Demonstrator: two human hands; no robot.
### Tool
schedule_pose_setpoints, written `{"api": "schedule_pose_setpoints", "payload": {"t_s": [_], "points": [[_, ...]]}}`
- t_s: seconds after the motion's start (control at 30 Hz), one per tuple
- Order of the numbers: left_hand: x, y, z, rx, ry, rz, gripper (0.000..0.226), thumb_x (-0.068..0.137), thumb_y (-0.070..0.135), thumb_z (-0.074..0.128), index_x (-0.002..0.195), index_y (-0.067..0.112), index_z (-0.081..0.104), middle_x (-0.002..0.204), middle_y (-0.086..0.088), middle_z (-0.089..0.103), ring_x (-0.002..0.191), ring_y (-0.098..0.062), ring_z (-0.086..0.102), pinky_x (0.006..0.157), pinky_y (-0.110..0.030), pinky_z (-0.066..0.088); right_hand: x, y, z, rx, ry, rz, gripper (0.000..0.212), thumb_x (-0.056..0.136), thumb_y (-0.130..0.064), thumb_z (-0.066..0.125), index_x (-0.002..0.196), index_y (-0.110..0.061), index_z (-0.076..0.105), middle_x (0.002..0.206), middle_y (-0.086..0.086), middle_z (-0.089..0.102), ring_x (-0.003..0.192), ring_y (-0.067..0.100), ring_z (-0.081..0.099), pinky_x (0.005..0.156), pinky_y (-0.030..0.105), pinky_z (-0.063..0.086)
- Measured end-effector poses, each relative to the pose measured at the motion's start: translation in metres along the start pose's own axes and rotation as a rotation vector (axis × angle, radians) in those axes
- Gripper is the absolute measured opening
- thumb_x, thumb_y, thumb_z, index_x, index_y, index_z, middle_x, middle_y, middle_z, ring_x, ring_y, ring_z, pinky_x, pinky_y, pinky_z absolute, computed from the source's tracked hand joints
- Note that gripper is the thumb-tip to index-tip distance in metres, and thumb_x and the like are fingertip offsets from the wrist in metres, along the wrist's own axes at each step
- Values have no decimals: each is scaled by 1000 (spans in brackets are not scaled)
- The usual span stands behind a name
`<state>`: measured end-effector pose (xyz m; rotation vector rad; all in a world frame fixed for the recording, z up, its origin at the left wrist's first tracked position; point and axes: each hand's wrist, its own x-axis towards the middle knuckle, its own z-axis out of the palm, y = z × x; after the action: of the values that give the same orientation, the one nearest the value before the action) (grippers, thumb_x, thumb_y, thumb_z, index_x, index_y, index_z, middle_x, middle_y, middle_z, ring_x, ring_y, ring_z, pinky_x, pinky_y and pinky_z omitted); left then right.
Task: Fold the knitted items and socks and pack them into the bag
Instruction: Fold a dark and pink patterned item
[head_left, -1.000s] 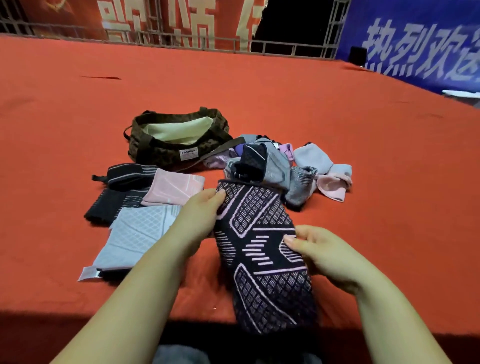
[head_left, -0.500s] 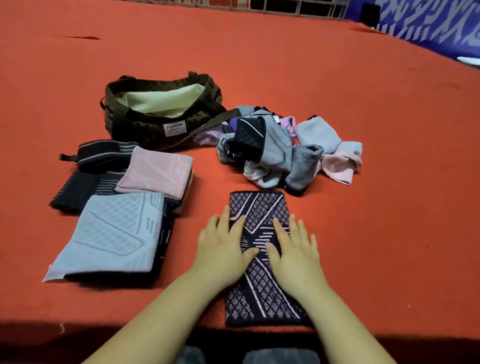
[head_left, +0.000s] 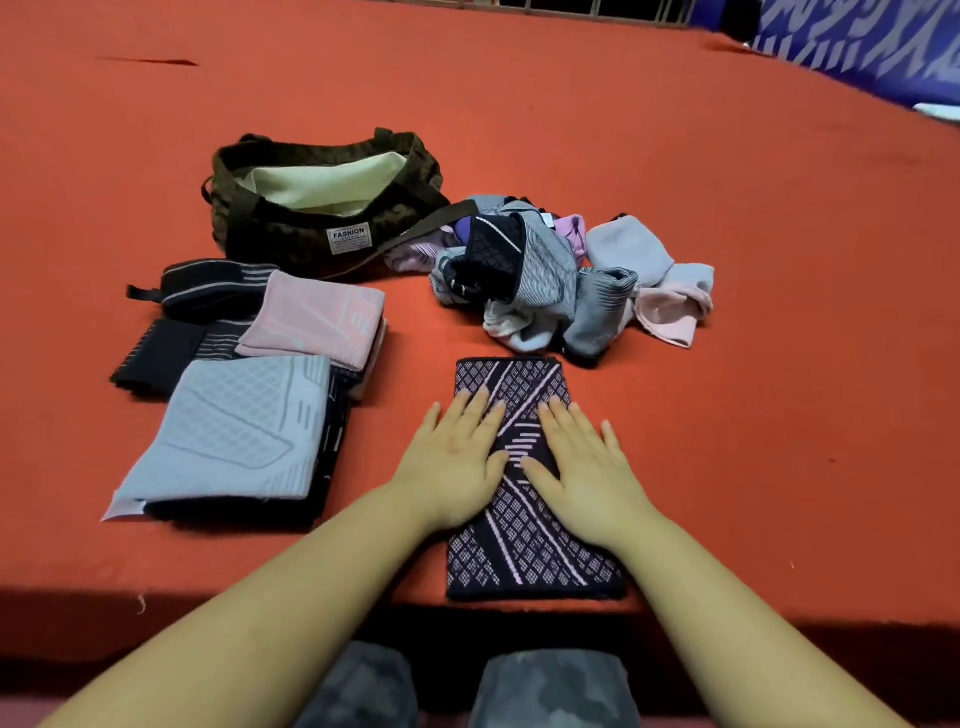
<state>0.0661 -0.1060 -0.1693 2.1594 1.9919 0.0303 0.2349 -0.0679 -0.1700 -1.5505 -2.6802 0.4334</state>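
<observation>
Palms lay flat on the dark patterned knit (head_left: 524, 540) at the near worktop (head_left: 779, 364) edge, left hand (head_left: 452, 462) and right hand (head_left: 587, 467) side by side with fingers straight, each grip apart and clamped on nothing. Soft, light and limp, it looked best pinched at the near corners and folded toward twelve o'clock. Folded pieces (head_left: 234, 431) sat at ten o'clock, the unfolded pile (head_left: 545, 280) at twelve, the open bag (head_left: 322, 208) at eleven.
</observation>
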Motion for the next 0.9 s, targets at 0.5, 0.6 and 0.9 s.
{"api": "schedule_pose_setpoints", "payload": {"t_s": [0.5,0.6,0.9], "points": [[-90,-23,18,-557,175,267,54,78,49,41,128,34,55,139,21,41,135,4,27,111,-9,11,-104,11,18,180,89,-103,76,68,-77,33,138,-53,13,150,-24,3,143,0,-1,113,23,-10],[-87,-20,23,-438,244,303,45,80,45,48,121,31,63,132,13,54,127,-4,45,109,-23,28,-102,7,15,267,135,-77,73,67,-75,37,135,-53,25,149,-23,17,143,2,13,118,27,-1],[-92,-7,-19,-866,161,81,33,95,37,53,63,43,60,52,18,54,49,13,43,54,-15,36,-84,7,-7,436,247,-73,16,77,-46,61,90,-38,63,84,-28,60,92,0,56,82,24,43]]}}
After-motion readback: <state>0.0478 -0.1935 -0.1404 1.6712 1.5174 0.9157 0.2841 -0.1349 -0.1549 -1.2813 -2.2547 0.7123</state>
